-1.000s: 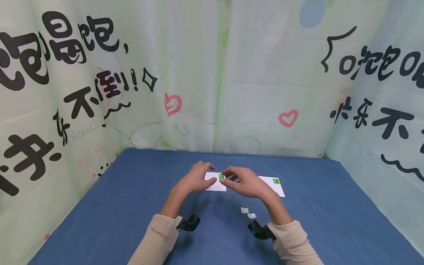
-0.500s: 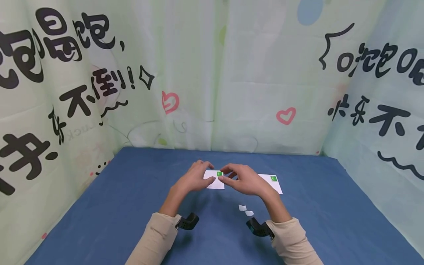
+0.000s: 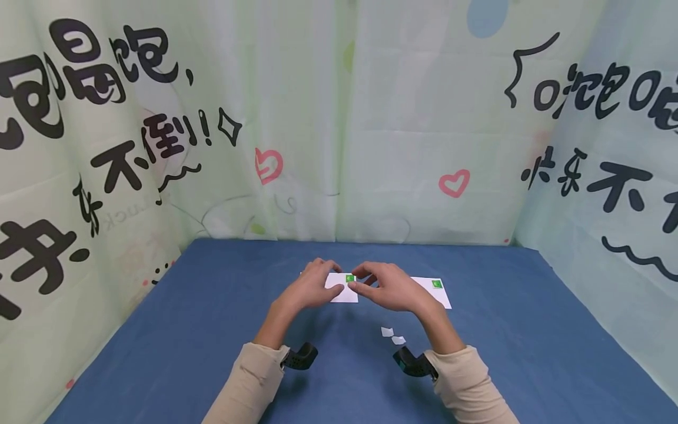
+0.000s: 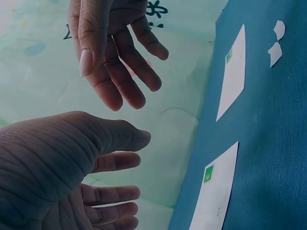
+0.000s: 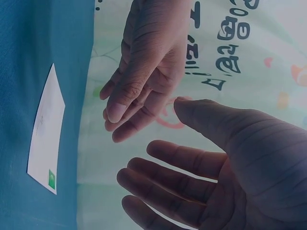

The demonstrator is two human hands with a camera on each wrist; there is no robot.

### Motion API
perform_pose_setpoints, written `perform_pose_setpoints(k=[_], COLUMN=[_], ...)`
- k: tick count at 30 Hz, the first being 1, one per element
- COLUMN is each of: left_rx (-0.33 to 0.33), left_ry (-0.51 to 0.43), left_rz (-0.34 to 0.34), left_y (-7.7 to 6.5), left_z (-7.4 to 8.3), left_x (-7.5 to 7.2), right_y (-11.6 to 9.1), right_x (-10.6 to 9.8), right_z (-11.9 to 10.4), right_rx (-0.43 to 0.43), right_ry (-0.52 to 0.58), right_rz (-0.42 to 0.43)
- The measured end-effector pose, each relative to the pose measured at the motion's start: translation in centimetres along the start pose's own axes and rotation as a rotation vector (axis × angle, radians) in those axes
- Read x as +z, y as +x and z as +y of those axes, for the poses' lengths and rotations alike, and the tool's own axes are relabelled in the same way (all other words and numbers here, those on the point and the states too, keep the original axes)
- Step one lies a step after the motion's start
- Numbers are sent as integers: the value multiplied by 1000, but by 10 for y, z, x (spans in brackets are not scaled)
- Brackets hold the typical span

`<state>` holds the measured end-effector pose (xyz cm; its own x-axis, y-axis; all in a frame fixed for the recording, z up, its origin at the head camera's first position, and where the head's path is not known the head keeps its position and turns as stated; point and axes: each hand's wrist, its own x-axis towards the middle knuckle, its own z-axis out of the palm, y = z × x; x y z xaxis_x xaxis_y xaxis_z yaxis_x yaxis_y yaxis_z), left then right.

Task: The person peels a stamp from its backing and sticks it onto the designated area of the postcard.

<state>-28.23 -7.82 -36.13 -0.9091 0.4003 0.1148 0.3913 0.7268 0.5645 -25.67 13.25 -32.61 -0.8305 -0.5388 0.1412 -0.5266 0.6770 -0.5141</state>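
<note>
Both hands hover above the blue table with empty, relaxed fingers, fingertips facing each other across a small gap. My left hand (image 3: pixel 316 285) is nearest a white envelope (image 3: pixel 345 293) bearing a green stamp (image 3: pixel 350 278), partly hidden behind the fingers. Slightly to the right, my right hand (image 3: pixel 391 288) overlaps in view the left part of a second white envelope (image 3: pixel 435 293), whose green stamp (image 3: pixel 436 284) shows. In the left wrist view, both envelopes lie flat, apart from the hands. The right wrist view has one envelope (image 5: pixel 47 134) below the raised hands.
Two small torn-looking white paper pieces (image 3: pixel 387 332) lie close together on the blue cloth (image 3: pixel 222 330), nearer the front than the envelopes. A pale curtain (image 3: pixel 392 118) with black lettering surrounds the table at back and sides. Each wrist carries a black camera (image 3: pixel 301 357).
The head view has shifted slightly. Both hands keep the same pose, and the envelopes and paper pieces stay where they were on the table.
</note>
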Motion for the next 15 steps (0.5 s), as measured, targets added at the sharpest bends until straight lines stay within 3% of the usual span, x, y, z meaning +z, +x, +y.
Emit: perform_pose_setpoints(k=[15], left_rx=[19], left_ry=[13], left_rz=[-9], left_y=[-2], left_z=[6], left_x=[0], right_y=[0], right_x=[0], right_z=[-2], right_rx=[-3], right_ry=[-8], right_rz=[-11])
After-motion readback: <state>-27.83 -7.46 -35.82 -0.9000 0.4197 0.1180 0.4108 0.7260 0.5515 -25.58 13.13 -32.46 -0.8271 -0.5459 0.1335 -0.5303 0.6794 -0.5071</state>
